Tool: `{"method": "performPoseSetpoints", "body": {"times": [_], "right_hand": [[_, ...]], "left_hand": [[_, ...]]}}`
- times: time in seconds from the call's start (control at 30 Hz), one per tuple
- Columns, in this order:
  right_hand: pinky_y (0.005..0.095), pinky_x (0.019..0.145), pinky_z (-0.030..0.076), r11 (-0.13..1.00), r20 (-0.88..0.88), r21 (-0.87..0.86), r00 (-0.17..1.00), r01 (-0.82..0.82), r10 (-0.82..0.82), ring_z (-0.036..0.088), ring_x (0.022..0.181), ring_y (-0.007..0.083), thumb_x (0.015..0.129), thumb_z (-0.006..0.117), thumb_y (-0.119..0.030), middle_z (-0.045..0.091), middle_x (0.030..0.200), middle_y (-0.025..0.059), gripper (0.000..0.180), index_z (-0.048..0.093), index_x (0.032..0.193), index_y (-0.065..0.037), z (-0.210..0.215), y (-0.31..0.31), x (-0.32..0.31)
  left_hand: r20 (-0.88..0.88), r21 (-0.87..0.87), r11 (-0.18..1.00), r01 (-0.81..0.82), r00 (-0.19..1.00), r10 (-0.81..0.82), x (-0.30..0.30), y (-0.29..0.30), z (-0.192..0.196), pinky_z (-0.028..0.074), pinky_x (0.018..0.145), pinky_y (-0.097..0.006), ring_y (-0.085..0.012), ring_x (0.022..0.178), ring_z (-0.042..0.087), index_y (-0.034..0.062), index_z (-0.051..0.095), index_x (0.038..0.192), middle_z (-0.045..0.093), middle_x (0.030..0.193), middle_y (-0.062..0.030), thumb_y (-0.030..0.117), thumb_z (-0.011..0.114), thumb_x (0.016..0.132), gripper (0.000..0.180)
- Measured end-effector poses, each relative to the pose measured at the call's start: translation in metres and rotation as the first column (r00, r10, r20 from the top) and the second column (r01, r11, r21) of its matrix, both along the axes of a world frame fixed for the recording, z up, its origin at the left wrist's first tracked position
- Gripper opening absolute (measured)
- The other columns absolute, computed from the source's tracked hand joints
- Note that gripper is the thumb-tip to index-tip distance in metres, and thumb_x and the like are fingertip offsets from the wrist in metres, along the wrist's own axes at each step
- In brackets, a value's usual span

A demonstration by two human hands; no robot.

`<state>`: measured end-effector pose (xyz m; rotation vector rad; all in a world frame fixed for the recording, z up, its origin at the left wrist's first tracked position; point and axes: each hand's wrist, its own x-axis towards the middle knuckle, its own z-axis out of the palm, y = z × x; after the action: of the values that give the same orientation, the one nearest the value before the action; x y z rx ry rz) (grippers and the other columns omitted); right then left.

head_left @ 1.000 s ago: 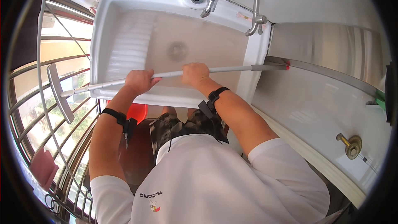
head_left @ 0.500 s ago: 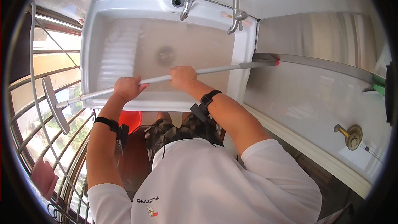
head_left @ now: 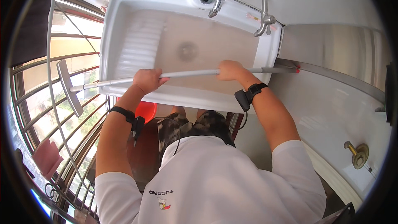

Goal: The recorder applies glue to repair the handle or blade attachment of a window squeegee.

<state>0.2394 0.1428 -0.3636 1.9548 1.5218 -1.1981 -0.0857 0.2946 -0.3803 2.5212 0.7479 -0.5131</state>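
Observation:
A grey flat mop (head_left: 188, 74) lies level across the near part of a white sink (head_left: 199, 101). My left hand (head_left: 147, 80) is closed round its pole left of the middle, the thumb stretched along it. Farther right, my right hand (head_left: 231, 70) grips the same pole from above. The narrow flat mop head (head_left: 69, 88) sticks out past the sink's left side, beside the window bars. At the other end, the red-tipped handle (head_left: 286, 70) reaches past the sink's right rim. Cloudy greyish water (head_left: 207, 37) covers the sink's bottom.
Two metal taps (head_left: 217, 2) (head_left: 265, 18) stand at the sink's back edge. Window bars (head_left: 37, 126) and a hanging pale hose (head_left: 54, 95) line the left. A red bucket (head_left: 146, 111) sits below the sink; a round wall fitting (head_left: 360, 156) is at the right.
My right hand has moved rightward along the pole, away from the left hand. The mop lies more level, and the whole view has shifted.

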Motion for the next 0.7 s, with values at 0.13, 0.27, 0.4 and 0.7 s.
{"method": "performPoseSetpoints", "body": {"times": [0.13,0.27,0.4,0.7], "right_hand": [[0.0461,0.071,0.054,0.989,0.137,0.147,0.990,0.016,-0.036,0.069,0.080,0.0338,0.076,0.067,-0.030,0.072,0.083,0.0112,0.020,0.075,0.086,-0.014,-0.005,-0.022,-0.012],[0.0452,0.069,0.054,0.948,0.135,0.313,0.985,0.058,-0.105,0.069,0.077,0.0319,0.075,0.067,-0.028,0.071,0.080,0.0085,0.017,0.074,0.084,-0.015,-0.010,-0.040,-0.020],[0.0468,0.064,0.050,0.777,0.087,0.621,0.976,0.104,-0.200,0.066,0.071,0.0305,0.076,0.069,-0.019,0.067,0.072,0.0063,0.005,0.068,0.075,-0.014,-0.027,-0.052,-0.022],[0.0401,0.069,0.039,0.517,0.146,0.856,0.951,0.017,-0.274,0.058,0.072,0.0253,0.075,0.073,-0.012,0.058,0.073,0.0018,0.012,0.062,0.078,-0.015,-0.018,-0.057,-0.036]], "left_hand": [[0.035,0.047,0.998,-0.042,0.999,0.040,-0.007,-0.012,0.002,0.053,0.061,-0.043,-0.0311,0.067,0.066,0.0114,0.060,0.081,0.066,0.073,-0.0070,0.060,0.057,0.092,0.050],[0.230,0.075,0.989,-0.131,0.967,0.111,-0.013,-0.025,0.002,0.052,0.065,-0.043,-0.0308,0.072,0.066,0.0115,0.063,0.086,0.066,0.077,-0.0064,0.053,0.066,0.088,0.042],[0.318,0.073,0.970,-0.233,0.927,0.198,-0.012,-0.029,0.002,0.049,0.074,-0.040,-0.0285,0.080,0.066,0.0120,0.067,0.090,0.067,0.082,-0.0047,0.050,0.073,0.082,0.039],[0.412,0.082,0.928,-0.365,0.860,0.301,-0.012,-0.042,0.000,0.043,0.079,-0.041,-0.0271,0.088,0.061,0.0116,0.061,0.091,0.062,0.090,-0.0033,0.036,0.080,0.076,0.034]]}}
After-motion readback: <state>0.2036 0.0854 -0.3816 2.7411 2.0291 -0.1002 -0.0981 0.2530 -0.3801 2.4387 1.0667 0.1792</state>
